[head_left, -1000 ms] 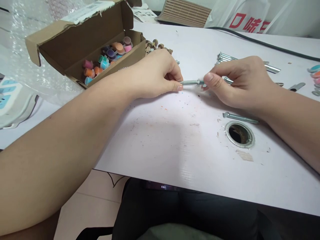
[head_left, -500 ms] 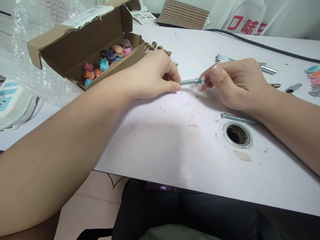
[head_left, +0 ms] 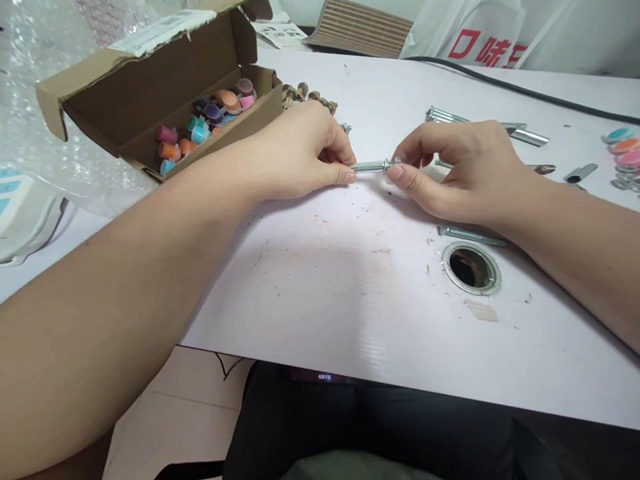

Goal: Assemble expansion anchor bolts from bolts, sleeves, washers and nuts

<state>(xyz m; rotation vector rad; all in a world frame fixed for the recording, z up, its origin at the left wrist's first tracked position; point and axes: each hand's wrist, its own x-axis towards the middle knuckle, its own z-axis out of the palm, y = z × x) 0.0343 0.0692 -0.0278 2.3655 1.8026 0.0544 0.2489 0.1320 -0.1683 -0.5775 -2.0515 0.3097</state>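
Between thumb and fingers, my left hand (head_left: 320, 150) pinches the sleeve end of a silvery expansion bolt (head_left: 370, 167). The bolt lies level, pointing right, and a washer shows near its right end. My right hand (head_left: 460, 167) is closed on that end, with thumb and fingertips round the nut, which they mostly cover. Below the right wrist a loose metal bolt (head_left: 473, 235) lies on the white table (head_left: 310, 300), partly hidden by the forearm. Behind the right hand are several long bolts (head_left: 445, 115) and a metal sleeve (head_left: 530, 137).
A cardboard box (head_left: 277, 93) of small colourful paint pots stands at the left, beside bubble wrap (head_left: 30, 100). Brassy bolts (head_left: 325, 103) lie behind my left hand. A metal-rimmed hole (head_left: 471, 268) is in the tabletop. A black cable (head_left: 500, 85) crosses the back. More paint pots (head_left: 625, 147) sit far right.
My right hand's thumb and fingertips have come in over the nut, which was plainly visible before and is now mostly covered. My left hand keeps its pinch on the sleeve.
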